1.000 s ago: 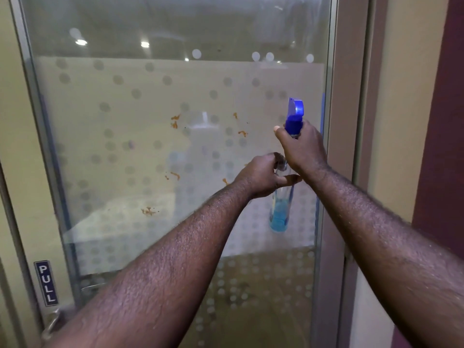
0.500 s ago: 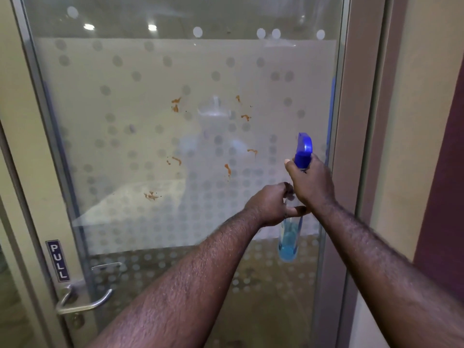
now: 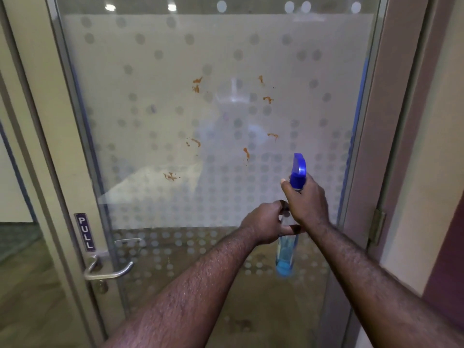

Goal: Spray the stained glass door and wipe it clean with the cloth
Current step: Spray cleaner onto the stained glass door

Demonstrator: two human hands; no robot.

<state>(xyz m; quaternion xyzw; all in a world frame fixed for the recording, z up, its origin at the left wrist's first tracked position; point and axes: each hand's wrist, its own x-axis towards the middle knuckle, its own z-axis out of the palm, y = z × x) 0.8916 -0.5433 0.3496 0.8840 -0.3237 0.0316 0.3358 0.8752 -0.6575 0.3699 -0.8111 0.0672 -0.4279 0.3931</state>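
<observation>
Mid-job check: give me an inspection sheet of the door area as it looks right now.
Surface: glass door frosted with dots, orange-brown stains scattered mid-pane, not wiped.
Job's things: spray bottle with blue liquid, upright, blue nozzle towards the glass; cloth not seen.
Clutter: nothing seen.
Hands: right hand at the bottle's neck, left hand on its body.
Cables: nothing seen.
Surroundings: PULL sign, lever handle, hinge.

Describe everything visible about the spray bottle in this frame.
The spray bottle is clear plastic with a blue trigger head on top and blue liquid low in its base. It is held roughly upright in front of the glass door, below and right of the orange stains. The right hand grips its neck under the head; the left hand wraps the body. Its middle is hidden by fingers.
</observation>
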